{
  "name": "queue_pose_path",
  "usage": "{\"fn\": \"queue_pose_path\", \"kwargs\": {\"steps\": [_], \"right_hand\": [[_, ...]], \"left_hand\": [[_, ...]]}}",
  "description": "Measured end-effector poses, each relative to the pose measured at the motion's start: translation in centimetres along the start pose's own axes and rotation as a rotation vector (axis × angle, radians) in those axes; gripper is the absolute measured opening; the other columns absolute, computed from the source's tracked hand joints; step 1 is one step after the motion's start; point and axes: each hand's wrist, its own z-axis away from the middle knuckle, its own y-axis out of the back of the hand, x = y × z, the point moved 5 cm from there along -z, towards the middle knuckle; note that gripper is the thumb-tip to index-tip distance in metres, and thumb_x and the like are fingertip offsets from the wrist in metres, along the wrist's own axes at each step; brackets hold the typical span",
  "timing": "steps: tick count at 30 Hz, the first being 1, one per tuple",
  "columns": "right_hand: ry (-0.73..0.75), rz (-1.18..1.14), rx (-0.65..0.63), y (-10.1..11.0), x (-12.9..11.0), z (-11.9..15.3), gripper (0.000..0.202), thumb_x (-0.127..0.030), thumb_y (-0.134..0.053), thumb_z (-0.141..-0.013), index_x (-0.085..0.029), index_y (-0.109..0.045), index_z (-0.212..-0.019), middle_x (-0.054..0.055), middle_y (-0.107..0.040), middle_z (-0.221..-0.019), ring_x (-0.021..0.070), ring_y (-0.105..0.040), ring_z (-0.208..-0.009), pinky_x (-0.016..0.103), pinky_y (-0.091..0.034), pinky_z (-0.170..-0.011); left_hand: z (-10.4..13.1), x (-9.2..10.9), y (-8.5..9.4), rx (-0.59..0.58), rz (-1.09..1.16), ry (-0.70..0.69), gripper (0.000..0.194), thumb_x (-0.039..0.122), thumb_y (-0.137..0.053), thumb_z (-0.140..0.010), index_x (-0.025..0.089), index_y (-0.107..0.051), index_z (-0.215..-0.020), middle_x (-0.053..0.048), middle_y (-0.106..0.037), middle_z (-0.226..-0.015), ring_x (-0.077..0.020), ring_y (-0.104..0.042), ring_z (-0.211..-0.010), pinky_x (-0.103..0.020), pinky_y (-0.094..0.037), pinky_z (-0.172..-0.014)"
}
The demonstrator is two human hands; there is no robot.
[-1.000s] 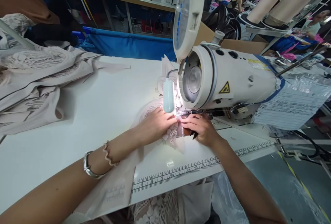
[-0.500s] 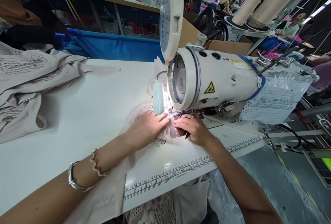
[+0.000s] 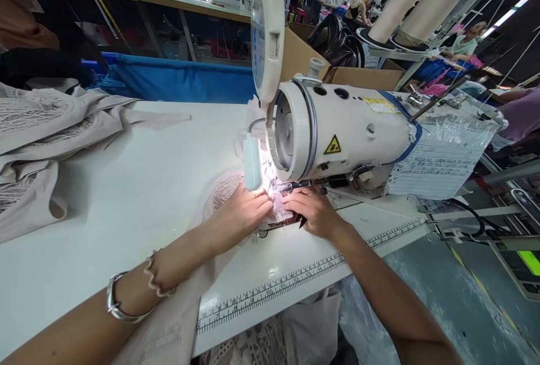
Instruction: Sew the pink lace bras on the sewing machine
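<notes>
So one heap of beige perforated fabric (image 3: 37,129) was slumped at the far left of the smooth white table (image 3: 126,196), well apart from the action. Two bracelets sat on the left wrist, a shiny silver bangle (image 3: 116,309) and a wavy pinkish band (image 3: 154,280). The left hand (image 3: 238,213) lay flat, fingers together, pressing the pale lace piece (image 3: 223,188) down under the needle area. A small bluish oblong lamp (image 3: 252,162) hung right above it, glare hiding the needle. The right hand (image 3: 310,210) pinched the same lace, just beside the rounded off-white sewing machine (image 3: 341,129).
</notes>
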Motion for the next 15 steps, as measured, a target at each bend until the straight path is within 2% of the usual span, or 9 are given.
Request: {"fn": "queue_pose_path", "kwargs": {"steps": [3,8,12,15], "right_hand": [[0.007,-0.033,0.016,0.1,0.0,0.0,0.024,-0.004,-0.051,-0.091,-0.019,-0.069,-0.092,0.005,-0.076,-0.097,0.0217,-0.063,-0.093,0.036,-0.054,-0.083],[-0.011,-0.059,-0.016,-0.1,0.1,0.1,0.015,-0.010,-0.057,-0.093,-0.020,-0.068,-0.089,0.005,-0.076,-0.095,0.0215,-0.062,-0.089,0.037,-0.053,-0.083],[-0.039,-0.058,-0.025,-0.2,0.3,0.4,0.013,-0.016,-0.057,-0.095,-0.020,-0.069,-0.091,0.005,-0.075,-0.090,0.0218,-0.062,-0.089,0.037,-0.052,-0.083],[-0.061,-0.045,-0.074,-0.5,0.4,0.6,0.016,-0.019,-0.057,-0.096,-0.023,-0.070,-0.089,0.005,-0.073,-0.087,0.0221,-0.061,-0.088,0.037,-0.051,-0.080]], "left_hand": [[-0.1,-0.1,0.3,0.016,0.006,0.025,0.032,-0.003,-0.032,-0.091,0.016,-0.055,-0.083,-0.004,-0.060,-0.074,-0.0185,-0.051,-0.066,-0.033,-0.034,-0.064],[-0.1,0.3,0.0,0.023,0.008,0.037,0.022,0.009,-0.040,-0.099,0.017,-0.061,-0.098,-0.009,-0.067,-0.092,-0.0233,-0.058,-0.086,-0.034,-0.039,-0.067],[0.1,1.3,-0.6,0.011,0.058,-0.019,0.028,0.001,-0.037,-0.096,0.016,-0.061,-0.099,-0.010,-0.065,-0.097,-0.0217,-0.057,-0.088,-0.035,-0.042,-0.075],[0.1,1.8,-1.0,-0.019,0.041,-0.024,0.035,-0.003,-0.035,-0.092,0.014,-0.061,-0.108,-0.009,-0.064,-0.093,-0.0211,-0.054,-0.082,-0.035,-0.042,-0.074]]}}
